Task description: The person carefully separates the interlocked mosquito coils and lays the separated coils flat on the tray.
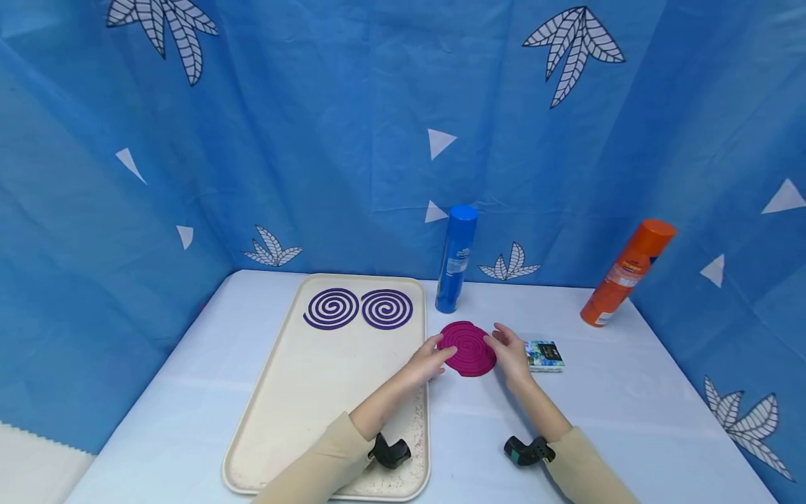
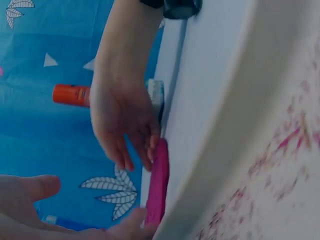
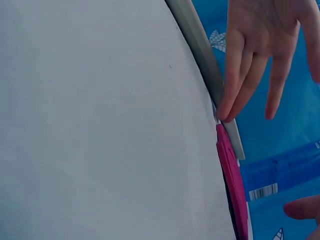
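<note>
A magenta stack of mosquito coils [image 1: 467, 350] lies flat on the white table, just right of a cream tray [image 1: 327, 392]. My left hand [image 1: 429, 360] is at its left edge, with the thumb reaching over the rim. At the opposite edge is my right hand [image 1: 511, 353]. The left wrist view shows the right hand's [image 2: 125, 115] fingers loosely extended, tips near the magenta coils [image 2: 159, 182]. In the right wrist view the left hand's [image 3: 265, 45] fingers hang nearly straight by the coils [image 3: 231, 175]. Whether the fingertips touch the coils is hard to tell.
Two purple mosquito coils [image 1: 387, 309] lie side by side at the tray's far end. A blue spray can [image 1: 456, 259] stands behind the magenta stack. An orange spray can [image 1: 626, 273] stands at the back right. A small patterned box [image 1: 545, 356] sits beside the right hand.
</note>
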The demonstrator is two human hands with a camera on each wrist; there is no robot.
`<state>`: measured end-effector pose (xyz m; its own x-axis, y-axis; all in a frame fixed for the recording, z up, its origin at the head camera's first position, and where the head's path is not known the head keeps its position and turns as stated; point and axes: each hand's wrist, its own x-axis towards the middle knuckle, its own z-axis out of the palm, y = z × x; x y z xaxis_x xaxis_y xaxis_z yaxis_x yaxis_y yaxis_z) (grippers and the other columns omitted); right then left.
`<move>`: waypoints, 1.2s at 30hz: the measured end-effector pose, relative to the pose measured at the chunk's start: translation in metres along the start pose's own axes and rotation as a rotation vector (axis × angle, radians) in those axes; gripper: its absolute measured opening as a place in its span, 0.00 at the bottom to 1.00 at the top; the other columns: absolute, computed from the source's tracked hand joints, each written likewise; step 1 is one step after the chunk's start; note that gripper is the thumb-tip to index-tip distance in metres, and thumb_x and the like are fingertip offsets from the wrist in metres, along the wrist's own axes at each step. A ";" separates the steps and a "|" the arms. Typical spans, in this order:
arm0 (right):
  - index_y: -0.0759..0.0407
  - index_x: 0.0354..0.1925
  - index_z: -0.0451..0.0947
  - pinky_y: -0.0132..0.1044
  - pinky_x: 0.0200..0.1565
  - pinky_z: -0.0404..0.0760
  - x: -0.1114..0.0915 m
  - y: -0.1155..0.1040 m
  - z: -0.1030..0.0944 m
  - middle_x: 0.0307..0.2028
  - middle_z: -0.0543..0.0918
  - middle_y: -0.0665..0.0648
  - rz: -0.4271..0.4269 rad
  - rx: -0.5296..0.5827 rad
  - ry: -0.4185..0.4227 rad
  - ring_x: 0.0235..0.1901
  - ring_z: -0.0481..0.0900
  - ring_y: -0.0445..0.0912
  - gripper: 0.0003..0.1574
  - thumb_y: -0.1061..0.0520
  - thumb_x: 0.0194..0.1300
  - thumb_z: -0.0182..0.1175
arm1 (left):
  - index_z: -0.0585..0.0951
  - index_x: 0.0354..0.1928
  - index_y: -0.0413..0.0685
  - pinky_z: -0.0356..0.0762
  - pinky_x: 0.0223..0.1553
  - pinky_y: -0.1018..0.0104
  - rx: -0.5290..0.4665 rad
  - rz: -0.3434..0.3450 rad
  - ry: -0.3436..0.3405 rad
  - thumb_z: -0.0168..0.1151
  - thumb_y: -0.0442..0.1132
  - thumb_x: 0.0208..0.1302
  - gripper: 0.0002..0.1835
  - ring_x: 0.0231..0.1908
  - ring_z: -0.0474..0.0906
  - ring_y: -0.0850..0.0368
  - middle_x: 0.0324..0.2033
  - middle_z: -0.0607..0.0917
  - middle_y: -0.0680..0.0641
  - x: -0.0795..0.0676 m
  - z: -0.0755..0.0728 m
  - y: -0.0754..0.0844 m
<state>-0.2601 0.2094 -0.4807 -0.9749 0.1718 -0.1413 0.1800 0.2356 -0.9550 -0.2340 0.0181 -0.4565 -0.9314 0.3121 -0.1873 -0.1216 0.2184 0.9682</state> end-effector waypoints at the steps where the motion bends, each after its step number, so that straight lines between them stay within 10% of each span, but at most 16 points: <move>1: 0.69 0.68 0.57 0.54 0.69 0.63 -0.001 0.001 0.001 0.65 0.64 0.74 -0.011 -0.032 0.001 0.66 0.62 0.63 0.34 0.59 0.69 0.51 | 0.54 0.71 0.34 0.66 0.66 0.42 0.008 -0.016 -0.008 0.49 0.49 0.70 0.36 0.66 0.63 0.34 0.67 0.64 0.30 0.000 0.003 0.000; 12: 0.72 0.61 0.65 0.16 0.37 0.74 -0.004 0.008 -0.004 0.54 0.73 0.74 -0.047 -0.032 0.051 0.45 0.75 0.45 0.28 0.67 0.64 0.55 | 0.61 0.68 0.32 0.68 0.65 0.44 -0.195 -0.006 0.136 0.52 0.44 0.67 0.32 0.64 0.65 0.36 0.64 0.68 0.31 0.004 0.016 -0.007; 19: 0.68 0.64 0.64 0.22 0.26 0.75 -0.004 0.008 -0.007 0.55 0.68 0.68 0.011 0.053 0.011 0.28 0.71 0.34 0.33 0.71 0.60 0.58 | 0.68 0.63 0.33 0.70 0.64 0.49 -0.252 -0.004 0.198 0.54 0.41 0.66 0.27 0.61 0.70 0.40 0.60 0.73 0.33 0.006 0.016 -0.009; 28: 0.62 0.66 0.63 0.21 0.33 0.81 -0.013 -0.014 -0.001 0.60 0.65 0.64 0.022 0.214 0.062 0.33 0.76 0.32 0.36 0.68 0.60 0.61 | 0.65 0.65 0.34 0.73 0.62 0.50 -0.245 0.057 0.259 0.56 0.37 0.64 0.28 0.58 0.73 0.39 0.57 0.74 0.30 0.000 -0.002 0.002; 36: 0.57 0.65 0.64 0.26 0.39 0.84 -0.038 -0.065 0.014 0.61 0.66 0.60 -0.029 0.335 0.043 0.39 0.79 0.36 0.36 0.68 0.60 0.61 | 0.59 0.69 0.44 0.85 0.43 0.65 -0.269 0.158 0.255 0.61 0.32 0.62 0.34 0.34 0.85 0.60 0.43 0.84 0.30 -0.011 -0.031 0.031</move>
<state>-0.2370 0.1744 -0.4169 -0.9713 0.2118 -0.1085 0.0922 -0.0854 -0.9921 -0.2379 -0.0070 -0.4195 -0.9969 0.0759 -0.0182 -0.0239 -0.0747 0.9969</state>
